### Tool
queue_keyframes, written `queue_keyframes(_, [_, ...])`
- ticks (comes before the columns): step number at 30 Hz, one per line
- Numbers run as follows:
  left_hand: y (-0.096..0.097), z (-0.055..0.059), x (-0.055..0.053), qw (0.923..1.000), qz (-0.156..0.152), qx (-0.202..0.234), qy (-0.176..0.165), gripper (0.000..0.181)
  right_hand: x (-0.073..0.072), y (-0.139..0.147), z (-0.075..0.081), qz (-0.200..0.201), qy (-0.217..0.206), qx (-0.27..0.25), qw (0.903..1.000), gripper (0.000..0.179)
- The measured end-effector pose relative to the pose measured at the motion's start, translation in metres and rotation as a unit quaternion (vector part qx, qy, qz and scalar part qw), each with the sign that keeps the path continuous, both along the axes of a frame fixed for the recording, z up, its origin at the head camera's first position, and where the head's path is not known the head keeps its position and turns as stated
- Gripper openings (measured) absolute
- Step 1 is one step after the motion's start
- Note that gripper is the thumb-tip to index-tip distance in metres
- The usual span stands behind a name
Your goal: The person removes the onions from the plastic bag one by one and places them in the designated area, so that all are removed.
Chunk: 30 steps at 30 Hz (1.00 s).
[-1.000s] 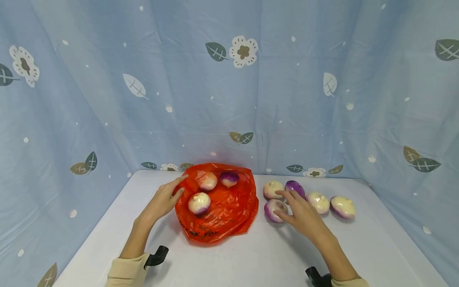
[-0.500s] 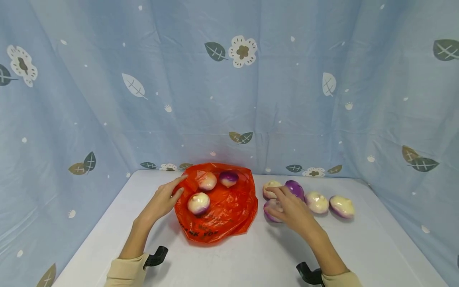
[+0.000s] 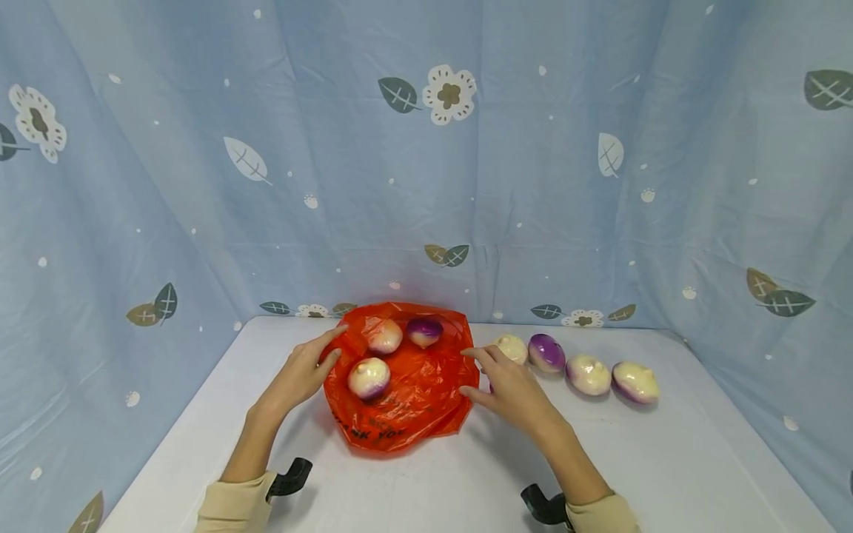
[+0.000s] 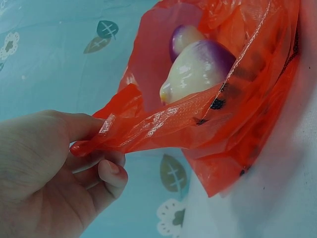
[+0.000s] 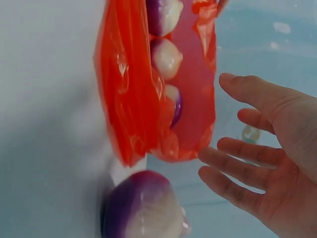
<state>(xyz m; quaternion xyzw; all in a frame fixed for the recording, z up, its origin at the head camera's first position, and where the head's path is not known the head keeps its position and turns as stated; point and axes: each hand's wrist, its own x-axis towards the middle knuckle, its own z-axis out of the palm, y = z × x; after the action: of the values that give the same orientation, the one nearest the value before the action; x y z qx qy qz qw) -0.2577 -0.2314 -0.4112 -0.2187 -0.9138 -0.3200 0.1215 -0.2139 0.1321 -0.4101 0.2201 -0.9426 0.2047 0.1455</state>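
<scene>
A red plastic bag [image 3: 426, 392] lies spread with its mouth up, holding three purple-and-white turnips, the nearest turnip [image 3: 369, 379] at the left. My left hand [image 3: 301, 374] pinches the bag's left rim; in the left wrist view the thumb and fingers close on a twisted red fold [image 4: 114, 131]. My right hand [image 3: 513, 392] hovers at the bag's right edge, fingers spread and relaxed, nothing between them in the right wrist view. Behind it, one turnip is mostly hidden in the head view; a turnip [image 5: 143, 206] shows below the bag in the right wrist view.
Right of the bag, several turnips rest on the white table [image 3: 666, 459]: a pale turnip [image 3: 510, 348], a purple turnip [image 3: 546, 352] and two more turnips [image 3: 589, 374] toward the right. A blue patterned curtain [image 3: 533, 185] encloses the back and sides.
My right hand has moved left, from over the loose turnips to the bag's right edge. My left hand keeps its place on the rim, and the turnips in the bag stay put.
</scene>
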Motion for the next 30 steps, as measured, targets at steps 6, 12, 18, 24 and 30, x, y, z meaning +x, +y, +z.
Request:
queue_keyframes(6, [0.000,0.000,0.000,1.0000,-0.001,0.001,-0.001,0.047,0.000,-0.015,-0.003,0.007,-0.007,-0.001,0.9999,0.056])
queue_keyframes(12, [0.001,0.000,0.000,1.0000,-0.002,0.001,0.003,0.047,0.000,-0.029,-0.009,0.026,-0.019,0.008,0.9995,0.056])
queue_keyframes(18, [0.001,0.000,0.001,1.0000,-0.001,0.000,0.003,0.046,-0.001,-0.043,-0.016,0.045,-0.021,0.025,0.9984,0.055])
queue_keyframes(24, [0.002,-0.001,0.001,1.0000,0.000,-0.001,0.004,0.046,-0.002,-0.054,-0.022,0.061,-0.030,0.025,0.9974,0.054])
queue_keyframes(30, [0.002,-0.001,0.000,0.9999,-0.001,-0.003,0.010,0.046,-0.005,-0.063,-0.025,0.062,-0.040,0.034,0.9967,0.052])
